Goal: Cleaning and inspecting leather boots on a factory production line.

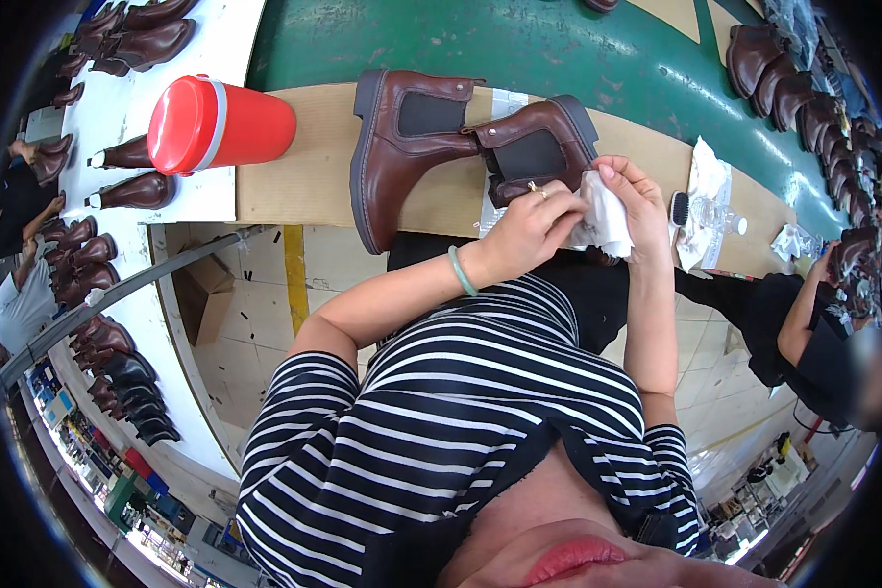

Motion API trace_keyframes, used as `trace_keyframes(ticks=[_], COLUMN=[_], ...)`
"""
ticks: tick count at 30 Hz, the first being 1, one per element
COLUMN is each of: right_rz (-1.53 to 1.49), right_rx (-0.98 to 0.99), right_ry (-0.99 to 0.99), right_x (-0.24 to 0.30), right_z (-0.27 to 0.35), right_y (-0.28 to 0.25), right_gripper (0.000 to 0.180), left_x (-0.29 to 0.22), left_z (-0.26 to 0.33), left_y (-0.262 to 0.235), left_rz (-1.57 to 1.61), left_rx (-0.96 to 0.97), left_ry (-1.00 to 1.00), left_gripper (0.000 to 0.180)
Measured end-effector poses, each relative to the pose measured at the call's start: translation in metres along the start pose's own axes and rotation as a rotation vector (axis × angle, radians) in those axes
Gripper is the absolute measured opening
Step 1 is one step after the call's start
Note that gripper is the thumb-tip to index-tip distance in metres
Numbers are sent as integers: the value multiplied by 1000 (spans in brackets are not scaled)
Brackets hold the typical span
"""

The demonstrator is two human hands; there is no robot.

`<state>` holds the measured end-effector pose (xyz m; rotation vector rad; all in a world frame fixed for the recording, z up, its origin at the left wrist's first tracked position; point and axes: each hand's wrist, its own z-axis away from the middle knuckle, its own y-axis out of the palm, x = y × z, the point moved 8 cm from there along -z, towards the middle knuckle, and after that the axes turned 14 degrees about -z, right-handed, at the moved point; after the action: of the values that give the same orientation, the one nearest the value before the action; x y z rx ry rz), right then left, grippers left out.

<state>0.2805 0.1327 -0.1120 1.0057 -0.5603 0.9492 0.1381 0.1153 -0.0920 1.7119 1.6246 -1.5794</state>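
Two hands pinch one white cloth (606, 220): the left grip (529, 223) and right grip (640, 201) both close on it, just at 6 o'clock of two brown boots (461, 142) lying on the cardboard-covered desk (304, 176); a red container (216, 124) lies at 9 o'clock

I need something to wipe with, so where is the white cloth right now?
In the head view, right of centre, the white cloth is bunched between the left hand and right hand, just below the nearer brown boot.
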Motion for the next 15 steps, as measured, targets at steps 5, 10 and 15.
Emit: trace_keyframes(ticks=[5,10,15], right_rz=[-143,-111,0], right_rx=[43,31,269], right_ry=[102,120,112], right_x=[-5,-7,11], right_z=[1,2,17], right_y=[-5,-1,16], right_gripper=[19,22,49], left_x=[-24,2,5], left_z=[-12,-3,-15], left_y=[-29,-5,-26], left_rz=[-133,31,40], left_rx=[-250,-77,-44], left_ry=[22,-79,-88], left_gripper=[49,45,26])
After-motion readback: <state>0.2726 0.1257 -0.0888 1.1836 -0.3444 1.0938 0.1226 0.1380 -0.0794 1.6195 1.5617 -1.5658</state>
